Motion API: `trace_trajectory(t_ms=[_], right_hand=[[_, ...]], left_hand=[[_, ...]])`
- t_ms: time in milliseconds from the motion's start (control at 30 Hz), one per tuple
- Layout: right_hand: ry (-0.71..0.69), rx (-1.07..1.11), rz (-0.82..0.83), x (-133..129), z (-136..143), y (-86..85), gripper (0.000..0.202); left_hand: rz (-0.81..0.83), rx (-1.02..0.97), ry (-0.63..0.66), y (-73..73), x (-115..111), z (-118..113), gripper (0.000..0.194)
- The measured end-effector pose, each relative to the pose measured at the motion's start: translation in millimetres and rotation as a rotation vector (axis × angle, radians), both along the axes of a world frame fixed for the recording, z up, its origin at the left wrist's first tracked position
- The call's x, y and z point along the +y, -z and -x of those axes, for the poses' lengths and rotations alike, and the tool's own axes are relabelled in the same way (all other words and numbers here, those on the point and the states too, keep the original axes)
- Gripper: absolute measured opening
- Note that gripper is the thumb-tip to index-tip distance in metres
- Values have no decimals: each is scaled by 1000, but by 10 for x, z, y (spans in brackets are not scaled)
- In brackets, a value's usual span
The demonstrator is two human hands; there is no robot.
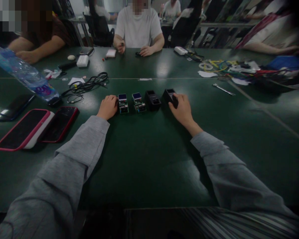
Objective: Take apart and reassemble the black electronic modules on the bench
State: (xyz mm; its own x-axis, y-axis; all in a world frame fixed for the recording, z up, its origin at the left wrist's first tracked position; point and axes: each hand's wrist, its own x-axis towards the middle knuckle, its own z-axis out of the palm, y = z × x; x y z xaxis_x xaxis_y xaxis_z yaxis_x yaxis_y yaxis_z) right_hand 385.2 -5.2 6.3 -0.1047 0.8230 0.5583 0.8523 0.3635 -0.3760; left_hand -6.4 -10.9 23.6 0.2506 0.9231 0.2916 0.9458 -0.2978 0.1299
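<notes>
Two small circuit boards with screens, a left one (123, 103) and a right one (139, 102), lie side by side on the green table (144, 149). To their right is a black plastic case (152, 100). My right hand (181, 108) grips a second black case (169, 94) at the row's right end, thumb on its near side and fingers over its right. At the row's other end, my left hand (108, 107) rests against the edge of the left board; its fingertips are partly hidden, so its hold is unclear.
Phones (25, 128) and a tilted water bottle (27, 74) are at the left, near black cables (89, 83). A wrench (223, 89) and tangled wires (251, 71) lie at the right. A person in white (139, 26) sits opposite.
</notes>
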Motion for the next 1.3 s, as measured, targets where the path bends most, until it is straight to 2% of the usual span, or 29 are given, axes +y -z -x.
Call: trace_trajectory(t_ms=[133,267,367,533,633,767,900,1000,1167,1300], right_hand=[[54,169,-41,27,-44,-25,42],[173,275,-15,87,-119,19,50],[207,298,6,123,-149,63,56],[168,150,-76,114,-110,84,60],[175,48,-80,78,-71,60,52],[178,93,-60,37,-53,8,42],[184,181,-21,56,-70,-6,46],[251,194,-17,110,-107,30,52],[329,199,-131,98,-144,26,49],[240,102,-205,-105,8,-136,48]], left_hand=[[-1,5,-2,17,9,6,35],[-5,14,3,19,10,4,35],[-5,14,-2,13,6,-1,35],[0,13,-4,14,9,-5,35],[-3,18,-9,18,11,-3,35],[7,8,-5,13,6,-4,35],[5,13,-8,-1,-8,-8,34],[10,16,-9,-9,-13,-10,34],[15,10,-7,-11,-13,-9,34],[9,-1,0,-11,-15,-13,34]])
